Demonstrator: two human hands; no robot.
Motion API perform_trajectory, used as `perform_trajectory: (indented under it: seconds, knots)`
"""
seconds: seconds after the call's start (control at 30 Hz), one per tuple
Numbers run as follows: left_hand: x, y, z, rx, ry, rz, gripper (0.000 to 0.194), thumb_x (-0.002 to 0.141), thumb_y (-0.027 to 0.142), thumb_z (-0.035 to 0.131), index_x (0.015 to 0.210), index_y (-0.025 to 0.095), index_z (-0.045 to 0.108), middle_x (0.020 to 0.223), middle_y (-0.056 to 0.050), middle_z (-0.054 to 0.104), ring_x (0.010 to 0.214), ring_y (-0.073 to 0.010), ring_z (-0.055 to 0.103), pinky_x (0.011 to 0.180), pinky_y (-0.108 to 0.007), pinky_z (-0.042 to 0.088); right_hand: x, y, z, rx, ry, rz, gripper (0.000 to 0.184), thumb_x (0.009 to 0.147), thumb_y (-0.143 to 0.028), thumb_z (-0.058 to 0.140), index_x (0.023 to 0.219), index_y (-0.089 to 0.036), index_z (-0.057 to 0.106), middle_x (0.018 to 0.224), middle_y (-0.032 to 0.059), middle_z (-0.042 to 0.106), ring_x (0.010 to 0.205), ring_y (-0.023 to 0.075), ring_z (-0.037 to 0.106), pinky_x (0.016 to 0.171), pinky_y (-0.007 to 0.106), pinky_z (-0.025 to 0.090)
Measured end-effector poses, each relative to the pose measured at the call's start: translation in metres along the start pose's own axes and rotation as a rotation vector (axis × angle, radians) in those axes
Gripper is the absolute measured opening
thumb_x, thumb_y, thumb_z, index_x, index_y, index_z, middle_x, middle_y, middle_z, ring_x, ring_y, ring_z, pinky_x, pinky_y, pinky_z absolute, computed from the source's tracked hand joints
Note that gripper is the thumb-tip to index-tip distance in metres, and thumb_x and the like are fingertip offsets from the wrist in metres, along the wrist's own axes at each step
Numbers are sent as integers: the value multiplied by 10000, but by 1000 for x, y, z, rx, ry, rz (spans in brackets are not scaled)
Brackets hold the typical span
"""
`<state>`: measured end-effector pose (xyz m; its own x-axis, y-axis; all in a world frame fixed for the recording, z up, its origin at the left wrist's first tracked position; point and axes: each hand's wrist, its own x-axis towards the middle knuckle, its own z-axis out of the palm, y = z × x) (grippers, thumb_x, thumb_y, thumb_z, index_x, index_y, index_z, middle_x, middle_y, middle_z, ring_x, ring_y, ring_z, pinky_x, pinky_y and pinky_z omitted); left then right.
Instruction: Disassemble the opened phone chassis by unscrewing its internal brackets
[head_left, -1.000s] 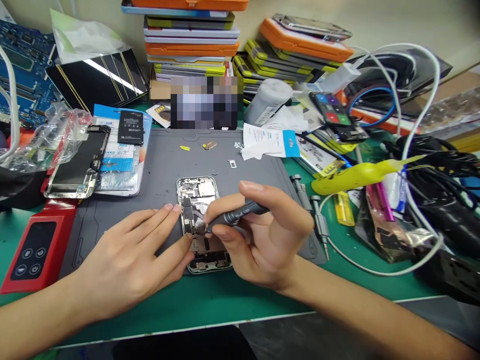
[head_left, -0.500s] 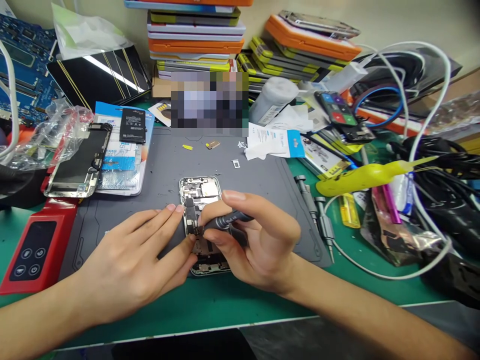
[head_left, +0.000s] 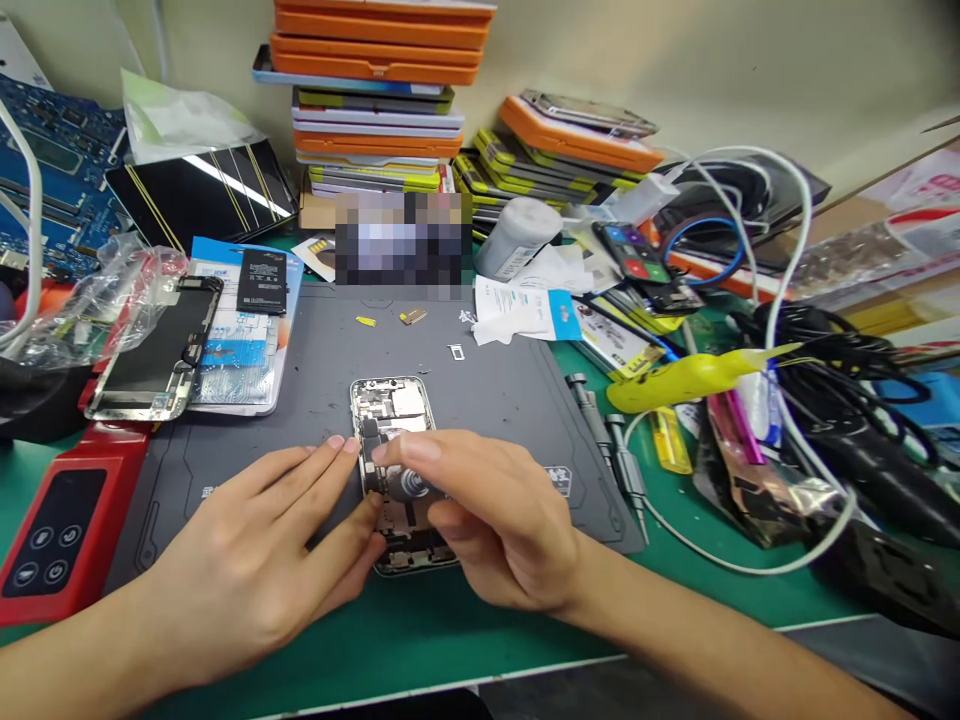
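An opened smartphone (head_left: 409, 402) lies on the grey work mat (head_left: 315, 350), its inner parts bare. My left hand (head_left: 259, 540) rests at its left side, fingertips on the frame and thumb over the lower inside edge, steadying it. My right hand (head_left: 510, 520) is closed around a dark screwdriver (head_left: 412, 484), seen almost end-on, above the middle of the phone. The driver's tip is hidden beneath its round cap and my fingers. Beyond the phone lie a SIM tray (head_left: 457, 352), a small yellow piece (head_left: 366, 321) and a gold-coloured flex piece (head_left: 413, 317).
At left, a removed screen assembly (head_left: 150, 350), a black battery (head_left: 263, 281) and a red device with touch buttons (head_left: 56, 545). At right, more screwdrivers (head_left: 626, 470), a yellow bottle with a thin nozzle (head_left: 675, 380) and white cable (head_left: 720, 560). Stacked boxes (head_left: 379, 120) stand behind.
The screwdriver has tipped from slanting rightward to nearly upright, its round cap now facing me. My right hand's fingers have moved with it. The left hand keeps its place on the phone.
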<state>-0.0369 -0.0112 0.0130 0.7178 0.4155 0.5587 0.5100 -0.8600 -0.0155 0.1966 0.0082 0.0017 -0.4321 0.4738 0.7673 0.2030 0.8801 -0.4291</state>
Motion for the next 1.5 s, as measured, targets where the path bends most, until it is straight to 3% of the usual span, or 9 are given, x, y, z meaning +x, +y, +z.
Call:
perform_trajectory:
  seconds: [0.1, 0.23, 0.33, 0.4, 0.53, 0.8, 1.1, 1.4, 1.5]
  knots:
    - [-1, 1, 1, -6, 11, 0, 137, 1070, 200, 620, 1107, 126, 730, 1088, -126, 832, 1039, -253, 814, 982, -399, 633, 0, -1, -2, -85, 60, -8, 475, 1099, -133, 488, 1569, -156, 558, 943, 50, 761, 789, 153, 714, 724, 275, 653]
    - [-1, 0, 0, -7, -3, 11, 128, 1065, 197, 634, 1114, 130, 732, 1117, -123, 833, 1065, -257, 812, 991, -400, 630, 0, -2, -4, -52, 70, -4, 484, 1067, -102, 512, 1539, -152, 604, 1076, 106, 782, 950, 200, 765, 813, 341, 679]
    - [0, -1, -1, -3, -2, 20, 138, 1058, 199, 646, 1130, 122, 735, 1139, -135, 830, 1086, -260, 808, 996, -389, 630, 1, -4, -7, -80, 71, -1, 424, 1061, -121, 573, 1476, -147, 657, 946, 71, 750, 859, 183, 732, 773, 322, 655]
    - [0, -2, -1, 5, -1, 20, 122, 1046, 196, 664, 1108, 128, 744, 1123, -130, 832, 1072, -257, 810, 997, -381, 629, 2, -5, -10, -116, 60, 4, 378, 1082, -173, 563, 1440, -153, 683, 992, 87, 741, 902, 186, 726, 802, 326, 648]
    - [1, -2, -1, 2, -11, 26, 126, 1057, 208, 656, 1110, 134, 744, 1117, -122, 836, 1071, -258, 813, 982, -388, 641, 4, -6, -11, -94, 71, 12, 364, 1071, -112, 543, 1393, -150, 708, 986, 80, 726, 916, 176, 722, 811, 308, 638]
    - [3, -1, -2, -32, -5, 6, 116, 1051, 174, 647, 1094, 120, 740, 1100, -133, 840, 1036, -268, 825, 960, -407, 666, 5, -6, -14, -118, 39, 12, 348, 1062, -166, 572, 1386, -179, 697, 984, 73, 712, 895, 184, 720, 823, 330, 654]
    - [0, -1, -3, -19, -21, 7, 138, 1031, 184, 654, 1099, 125, 758, 1129, -144, 834, 1061, -277, 820, 974, -412, 673, 5, -5, -12, -80, 36, -3, 470, 978, -40, 547, 1416, -142, 682, 1081, 107, 737, 1010, 203, 733, 900, 344, 651]
    - [3, 0, -1, 9, 2, 12, 151, 1033, 182, 635, 1034, 123, 773, 1124, -150, 836, 1034, -271, 823, 961, -387, 673, 4, -2, -2, -60, 2, -18, 561, 1009, -153, 662, 1556, -181, 538, 1083, 92, 818, 923, 213, 782, 792, 345, 691]
    - [3, 1, -2, 22, -15, 6, 158, 1036, 188, 643, 1063, 119, 782, 1175, -170, 831, 1064, -288, 825, 932, -399, 685, 8, 1, -9, 40, 160, 135, 571, 1010, -104, 665, 1541, -275, 540, 1060, 44, 806, 756, 153, 746, 612, 261, 641]
